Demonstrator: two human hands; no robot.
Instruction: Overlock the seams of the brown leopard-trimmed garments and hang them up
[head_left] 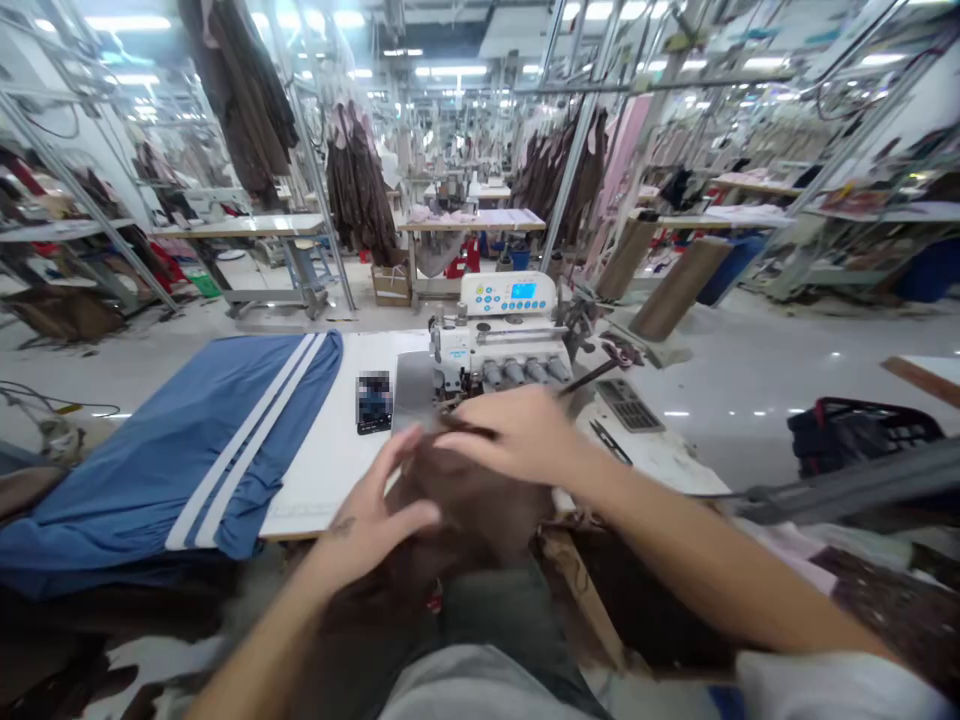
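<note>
A white sewing machine (506, 345) with a lit blue display stands at the middle of the white table. Dark brown fabric (480, 505), partly blurred, hangs from the machine's front edge toward the lap. My right hand (514, 435) grips this fabric close to the needle area, thumb and fingers pressed together over it. To its left, my left hand (379, 515) rests at the fabric's left side with thumb and fingers spread apart. The needle and presser foot are mostly hidden behind my right hand.
Blue fabric with white stripes (247, 430) covers the table's left part, beside a phone (374, 402). Black snips (611, 441) and a grey calculator-like tray (630, 405) lie right of the machine. An open box (589, 590) with dark cloth sits below my right forearm.
</note>
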